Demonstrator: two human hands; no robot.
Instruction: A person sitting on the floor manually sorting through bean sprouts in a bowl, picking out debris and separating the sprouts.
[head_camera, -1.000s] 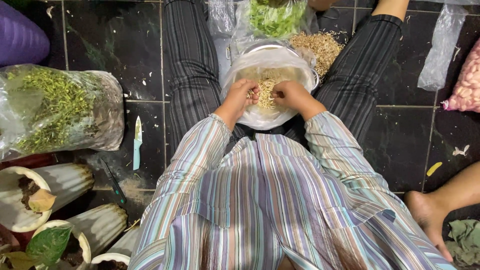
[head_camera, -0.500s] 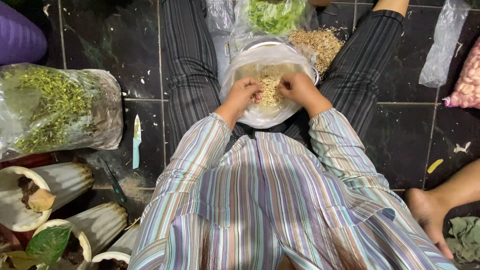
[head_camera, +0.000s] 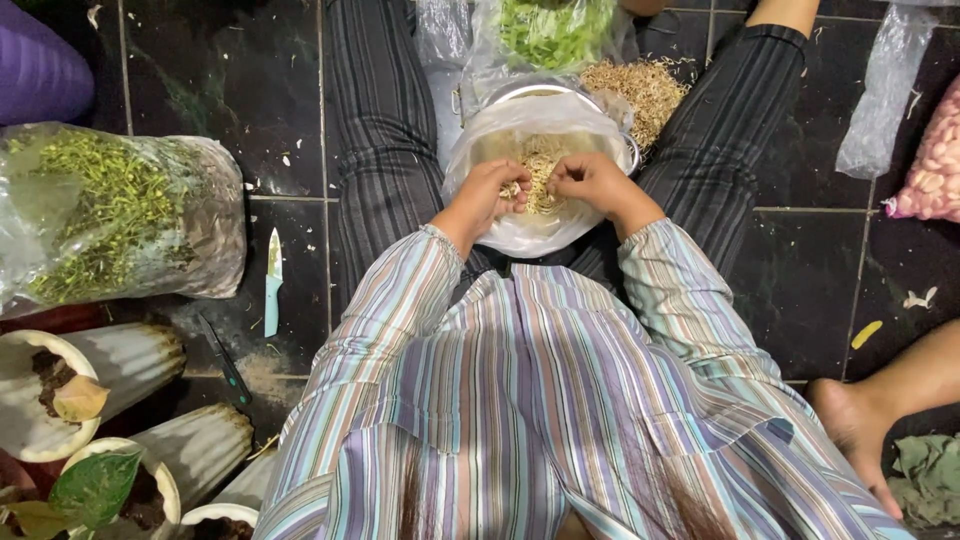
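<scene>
Fingers of the left hand (head_camera: 492, 199) and right hand (head_camera: 590, 182) pinch pale thin sprouts (head_camera: 540, 168) between both grips, inside the plastic-lined round metal bowl (head_camera: 520, 232).

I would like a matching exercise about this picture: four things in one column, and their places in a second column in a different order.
Things:
1. small knife
2. bag of green herbs
3. pile of pale sprout trimmings
4. both hands

Places:
A. beyond the bowl, between the legs
B. inside the plastic-lined bowl
C. flat on the dark tile, left of the lap
D. on its side at the far left

Pairs: 1-C, 2-D, 3-A, 4-B
</scene>
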